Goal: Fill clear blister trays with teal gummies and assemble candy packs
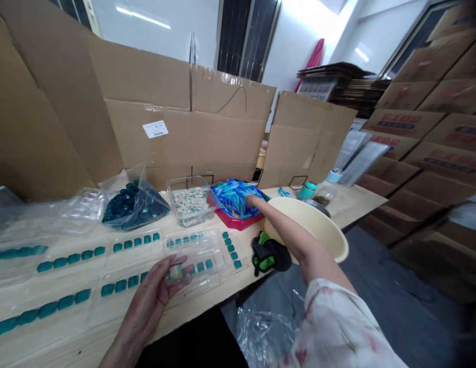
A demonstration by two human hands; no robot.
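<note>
My left hand [163, 281] is above the table's front part, its fingers closed around a small green and tan block [175, 271]. Close beside it are clear plastic trays [218, 255] and a row of teal pieces [200, 267]. My right hand [252, 201] reaches across to a red tray [238, 223] heaped with blue strip-like pieces [232, 191]. Its fingertips are down among the strips, so what they grip, if anything, is hidden.
Rows of teal pieces [48, 309] lie on the left. Behind stand a bag of dark teal pieces [132, 207] and a clear box of small pieces [189, 202]. A cream basin [330, 232] and a black-green bundle [266, 254] flank my right arm. Cardboard panels [153, 87] wall the back.
</note>
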